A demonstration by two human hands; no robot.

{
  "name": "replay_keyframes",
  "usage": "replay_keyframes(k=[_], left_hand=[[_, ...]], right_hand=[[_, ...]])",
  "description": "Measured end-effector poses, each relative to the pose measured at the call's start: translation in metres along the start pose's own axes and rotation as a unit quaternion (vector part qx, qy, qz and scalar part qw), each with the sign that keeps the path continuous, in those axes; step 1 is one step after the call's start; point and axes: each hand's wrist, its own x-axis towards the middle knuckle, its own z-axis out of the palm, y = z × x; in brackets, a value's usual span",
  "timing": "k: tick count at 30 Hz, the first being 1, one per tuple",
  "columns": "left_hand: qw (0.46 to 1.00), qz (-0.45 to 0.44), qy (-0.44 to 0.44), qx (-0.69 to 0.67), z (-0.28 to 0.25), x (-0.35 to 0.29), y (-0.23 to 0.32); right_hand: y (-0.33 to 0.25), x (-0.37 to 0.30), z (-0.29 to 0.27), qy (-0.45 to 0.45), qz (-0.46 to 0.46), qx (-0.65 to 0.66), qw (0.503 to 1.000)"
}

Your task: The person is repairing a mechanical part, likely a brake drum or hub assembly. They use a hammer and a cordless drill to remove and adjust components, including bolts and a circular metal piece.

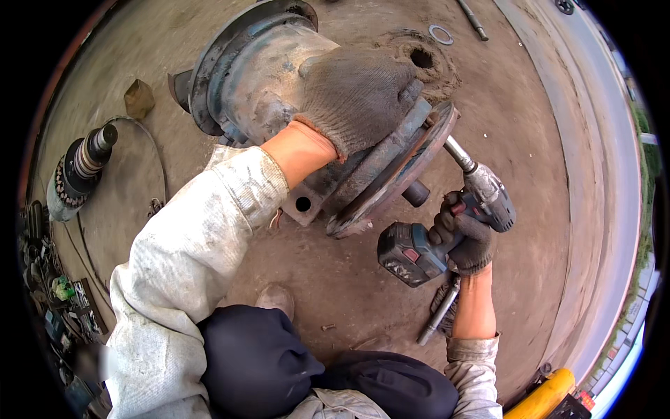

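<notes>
At 9 o'clock, an axle shaft end [80, 171] with a splined collar lies on the dirt floor [349, 279]; a thin wire loop curves just beside it. A small tan block [139, 98] sits at 10 o'clock. Loose tools and parts are scattered at 8 o'clock, too small to identify.

Centre, toward 12 o'clock: a large rusty wheel hub [279, 77] with its flange disc [401, 171] lies on its side on the floor. Left hand [356, 98], in a grey knit glove, is spread flat over the hub body just behind the flange; grip pressing down, not closed round anything.

At 3 o'clock: right hand [467, 241], dark glove, grip clenched on the handle of a cordless impact wrench [447, 230]. Its socket extension [459, 155] touches the flange disc rim.

A metal ring [440, 34] lies at 1 o'clock. A metal bar [438, 313] lies on the floor beneath the right wrist. A yellow cylinder [544, 396] at 5 o'clock.
</notes>
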Motion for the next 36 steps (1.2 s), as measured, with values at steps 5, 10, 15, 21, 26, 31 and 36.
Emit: replay_keyframes(k=[5,10,15,21,26,31,36], left_hand=[[0.999,-0.004,-0.004,0.036,0.000,-0.002,-0.002],[0.998,-0.004,-0.016,0.056,0.001,-0.006,0.002],[0.997,0.025,0.020,0.066,0.005,-0.007,-0.004],[0.998,0.031,0.027,0.053,0.009,-0.009,-0.002],[0.998,0.008,-0.022,0.066,0.004,-0.011,0.000],[0.998,0.016,-0.001,0.056,0.002,-0.012,0.002],[0.998,-0.008,-0.037,0.052,-0.001,-0.010,0.005]], right_hand=[[-0.002,0.008,0.002,0.135,-0.109,-0.289,0.941],[0.001,0.002,0.016,0.104,-0.025,-0.043,0.993],[0.006,0.000,0.019,0.107,-0.030,-0.044,0.993],[0.002,0.000,0.020,0.103,-0.036,-0.082,0.991],[0.009,-0.004,0.012,0.116,-0.045,-0.121,0.985],[0.017,-0.012,0.036,0.218,-0.101,-0.220,0.945],[0.032,-0.017,0.044,0.247,-0.128,-0.195,0.940]])
